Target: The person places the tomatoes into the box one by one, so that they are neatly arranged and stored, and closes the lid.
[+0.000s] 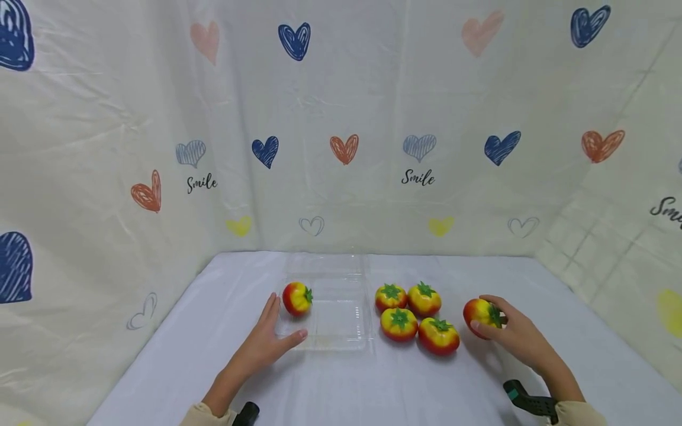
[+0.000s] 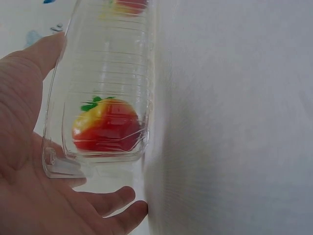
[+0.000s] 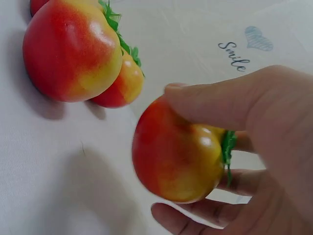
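A clear plastic box lies on the white cloth, with one red-and-yellow tomato on its side at the left end. My left hand rests at the box's left front corner, thumb along the front and the other fingers fairly straight along the left side. In the left wrist view that tomato shows through the box wall. My right hand holds another tomato between thumb and fingers, its green leafy top towards the palm. This one is raised over the cloth, right of the loose tomatoes.
Several loose tomatoes stand in a close group between the box and my right hand, among them a front right one. The box's clear lid lies back behind it. A curtain printed with hearts hangs behind the table.
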